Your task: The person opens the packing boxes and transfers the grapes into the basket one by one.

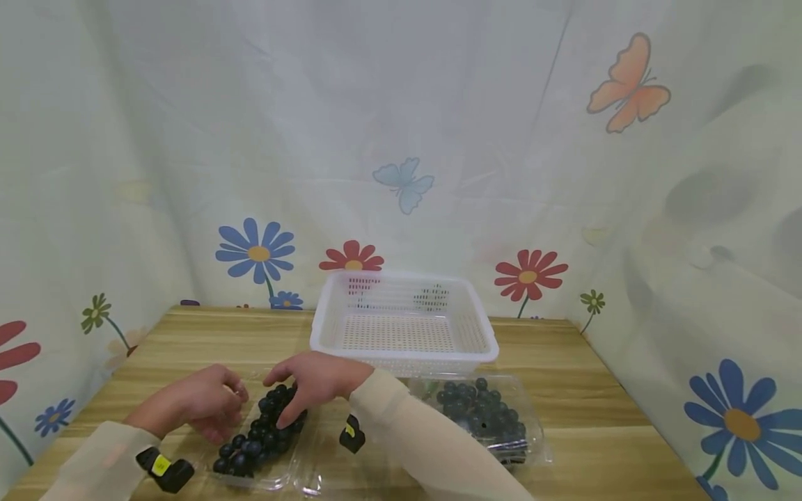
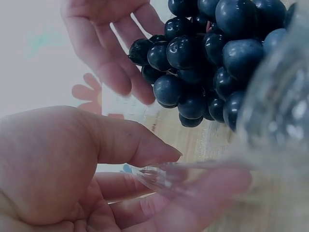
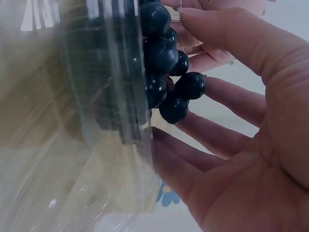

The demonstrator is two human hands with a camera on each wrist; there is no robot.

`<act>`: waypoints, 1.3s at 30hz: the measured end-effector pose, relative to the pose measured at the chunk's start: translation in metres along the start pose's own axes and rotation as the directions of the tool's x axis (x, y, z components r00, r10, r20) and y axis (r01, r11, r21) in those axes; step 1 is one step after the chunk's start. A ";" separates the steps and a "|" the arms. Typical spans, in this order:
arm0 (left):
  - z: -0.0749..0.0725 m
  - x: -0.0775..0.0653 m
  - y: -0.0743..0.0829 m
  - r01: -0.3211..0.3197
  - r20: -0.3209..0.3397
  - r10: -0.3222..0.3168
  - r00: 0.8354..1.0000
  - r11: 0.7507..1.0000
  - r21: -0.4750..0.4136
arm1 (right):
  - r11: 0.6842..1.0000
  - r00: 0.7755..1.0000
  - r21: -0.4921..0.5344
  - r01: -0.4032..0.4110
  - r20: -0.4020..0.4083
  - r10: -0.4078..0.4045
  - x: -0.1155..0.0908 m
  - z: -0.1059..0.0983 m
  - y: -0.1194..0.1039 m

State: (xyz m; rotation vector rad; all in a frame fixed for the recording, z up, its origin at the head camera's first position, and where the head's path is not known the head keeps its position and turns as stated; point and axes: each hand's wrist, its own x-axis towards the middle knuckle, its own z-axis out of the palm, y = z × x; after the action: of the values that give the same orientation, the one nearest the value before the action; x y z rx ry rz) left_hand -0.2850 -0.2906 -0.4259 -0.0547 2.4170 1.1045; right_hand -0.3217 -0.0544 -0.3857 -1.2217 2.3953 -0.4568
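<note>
1 grape bunch (image 1: pixel 266 436), lengthwise near-left to far-right

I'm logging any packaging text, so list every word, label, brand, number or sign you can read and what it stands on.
No text is readable.
Yellow label on the left wrist's black device: marks too small to read.
Yellow patch on the right wrist's black device: too small to read.
Clear box of grapes at right, white basket, patterned curtain: no lettering seen.
</note>
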 end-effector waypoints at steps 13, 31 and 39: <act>-0.001 0.001 0.001 0.004 0.006 -0.004 1.000 0.999 0.038 | 0.988 0.990 -0.143 -0.057 0.118 0.074 0.020 0.002 -0.011; 0.001 0.000 -0.001 0.011 -0.008 -0.011 1.000 1.000 -0.003 | 0.980 0.981 -0.180 -0.084 0.157 0.113 0.031 0.013 -0.018; 0.000 0.002 -0.002 0.011 -0.004 -0.011 1.000 1.000 0.003 | 0.977 0.974 -0.171 -0.124 0.167 0.153 0.032 0.016 -0.018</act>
State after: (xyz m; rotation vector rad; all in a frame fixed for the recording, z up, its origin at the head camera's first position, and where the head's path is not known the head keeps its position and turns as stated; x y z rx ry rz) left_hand -0.2863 -0.2915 -0.4285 -0.0689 2.4194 1.0972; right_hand -0.3182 -0.0927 -0.3975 -1.0992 2.3772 -0.1082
